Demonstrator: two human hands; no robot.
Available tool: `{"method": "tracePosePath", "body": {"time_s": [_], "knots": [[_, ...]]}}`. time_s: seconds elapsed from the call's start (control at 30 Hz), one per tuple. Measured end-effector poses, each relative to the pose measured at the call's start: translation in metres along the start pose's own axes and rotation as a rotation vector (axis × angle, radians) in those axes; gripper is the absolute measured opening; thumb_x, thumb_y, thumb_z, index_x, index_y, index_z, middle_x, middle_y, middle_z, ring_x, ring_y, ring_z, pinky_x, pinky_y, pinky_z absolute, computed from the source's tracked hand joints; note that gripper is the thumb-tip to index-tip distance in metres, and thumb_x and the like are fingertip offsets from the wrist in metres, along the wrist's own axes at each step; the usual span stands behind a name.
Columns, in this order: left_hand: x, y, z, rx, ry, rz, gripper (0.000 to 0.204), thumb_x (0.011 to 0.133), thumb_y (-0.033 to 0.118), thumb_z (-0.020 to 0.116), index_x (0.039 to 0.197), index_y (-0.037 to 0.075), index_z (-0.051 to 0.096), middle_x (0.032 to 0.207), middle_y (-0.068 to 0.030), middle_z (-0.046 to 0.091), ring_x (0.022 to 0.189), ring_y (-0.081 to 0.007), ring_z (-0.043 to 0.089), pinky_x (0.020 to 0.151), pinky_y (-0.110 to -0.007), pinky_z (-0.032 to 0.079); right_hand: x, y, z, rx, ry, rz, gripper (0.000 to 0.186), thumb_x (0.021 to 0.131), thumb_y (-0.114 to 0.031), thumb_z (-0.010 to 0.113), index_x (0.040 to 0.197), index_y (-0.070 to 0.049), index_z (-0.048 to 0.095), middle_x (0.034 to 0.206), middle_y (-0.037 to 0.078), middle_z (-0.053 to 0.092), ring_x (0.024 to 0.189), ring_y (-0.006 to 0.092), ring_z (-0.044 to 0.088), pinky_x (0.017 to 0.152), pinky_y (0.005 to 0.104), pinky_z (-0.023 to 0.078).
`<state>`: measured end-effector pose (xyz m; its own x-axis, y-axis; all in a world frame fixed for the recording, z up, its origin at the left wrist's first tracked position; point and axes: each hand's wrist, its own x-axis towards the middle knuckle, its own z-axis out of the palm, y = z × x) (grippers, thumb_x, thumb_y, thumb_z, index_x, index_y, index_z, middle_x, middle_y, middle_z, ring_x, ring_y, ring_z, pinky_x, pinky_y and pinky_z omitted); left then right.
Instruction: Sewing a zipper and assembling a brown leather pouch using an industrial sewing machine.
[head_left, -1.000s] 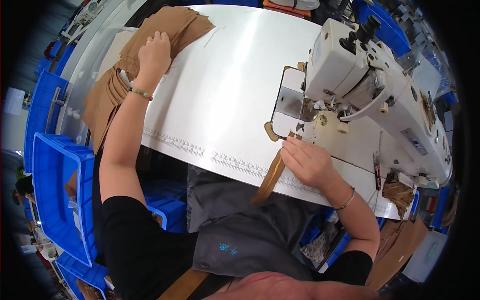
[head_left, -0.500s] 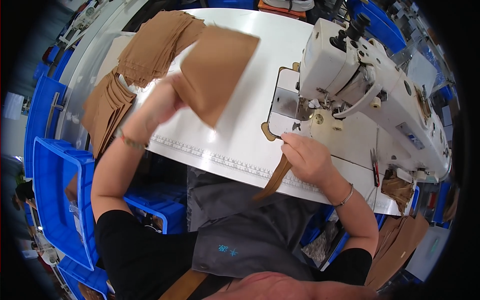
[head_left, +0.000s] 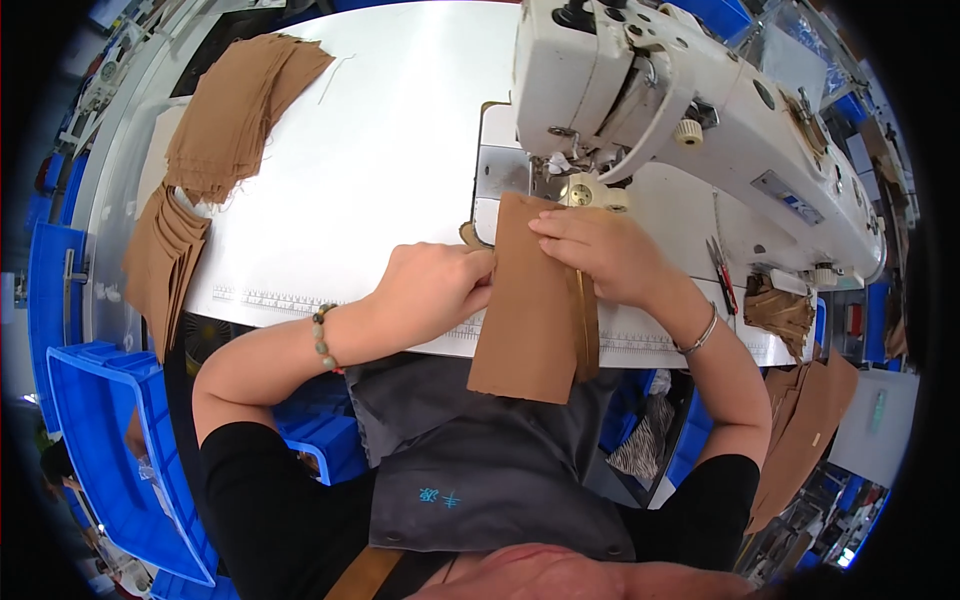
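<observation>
A brown fabric panel lies before the sewing machine's needle area, its lower end hanging past the table's front edge. My left hand is closed, pinching the panel's left edge between thumb and fingers. On the upper right of the panel rests my right hand, fingers together and pressing the cloth down; its thumb is hidden. Under the panel's right side a narrow brown strip sticks out. The white sewing machine stands just beyond, with the panel's top edge close to its presser foot.
Stacked brown fabric pieces sit at the table's far left, with more pieces draped over the edge. Red-handled snips and a crumpled brown bundle lie right. Blue bins stand left of me.
My left hand has brought the fabric panel from the left side over to the machine and laid it onto the strip. My right hand has moved from the strip onto the panel.
</observation>
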<state>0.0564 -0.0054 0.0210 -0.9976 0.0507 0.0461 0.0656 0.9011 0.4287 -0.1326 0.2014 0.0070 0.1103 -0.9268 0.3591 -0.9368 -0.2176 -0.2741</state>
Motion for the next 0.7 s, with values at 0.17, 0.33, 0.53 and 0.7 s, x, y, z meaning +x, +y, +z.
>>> {"method": "tracePosePath", "body": {"time_s": [0.17, 0.33, 0.53, 0.7], "knots": [[0.040, -0.014, 0.003, 0.141, 0.110, 0.038, 0.013, 0.084, 0.017, 0.074, 0.084, 0.010, 0.064, 0.078, -0.0048, 0.070, 0.067, -0.0279, 0.069, 0.058, -0.041, 0.053, -0.002, 0.001, -0.002, -0.068, -0.138, 0.142, 0.037, 0.077, 0.000, 0.070, 0.113, -0.007, 0.069, 0.139, 0.004, 0.067, 0.129, 0.0268, 0.063, 0.091, 0.0366, 0.059], [0.036, -0.017, 0.007, 0.161, 0.326, 0.168, 0.024, 0.078, 0.015, 0.077, 0.101, 0.012, 0.071, 0.109, 0.0004, 0.069, 0.084, -0.0219, 0.064, 0.063, -0.036, 0.053, 0.000, -0.001, 0.008, -0.071, -0.051, 0.133, 0.027, 0.077, -0.001, 0.068, 0.103, -0.006, 0.067, 0.134, 0.005, 0.067, 0.124, 0.0267, 0.065, 0.087, 0.0384, 0.058], [0.033, -0.012, 0.010, 0.283, 0.350, 0.279, 0.050, 0.077, 0.017, 0.078, 0.125, 0.007, 0.072, 0.126, 0.0015, 0.068, 0.102, -0.0192, 0.060, 0.077, -0.033, 0.048, 0.003, -0.005, 0.013, -0.071, 0.024, 0.138, 0.024, 0.075, -0.001, 0.067, 0.099, -0.004, 0.065, 0.127, 0.006, 0.066, 0.118, 0.0273, 0.067, 0.083, 0.0405, 0.057], [0.033, -0.012, 0.012, 0.346, 0.304, 0.262, 0.051, 0.080, 0.020, 0.076, 0.128, 0.003, 0.070, 0.135, -0.0006, 0.066, 0.108, -0.0197, 0.059, 0.080, -0.033, 0.047, 0.006, -0.008, 0.014, -0.146, 0.130, 0.122, 0.030, 0.074, -0.001, 0.067, 0.104, -0.002, 0.067, 0.124, 0.007, 0.066, 0.114, 0.0275, 0.067, 0.083, 0.0394, 0.058]]}}
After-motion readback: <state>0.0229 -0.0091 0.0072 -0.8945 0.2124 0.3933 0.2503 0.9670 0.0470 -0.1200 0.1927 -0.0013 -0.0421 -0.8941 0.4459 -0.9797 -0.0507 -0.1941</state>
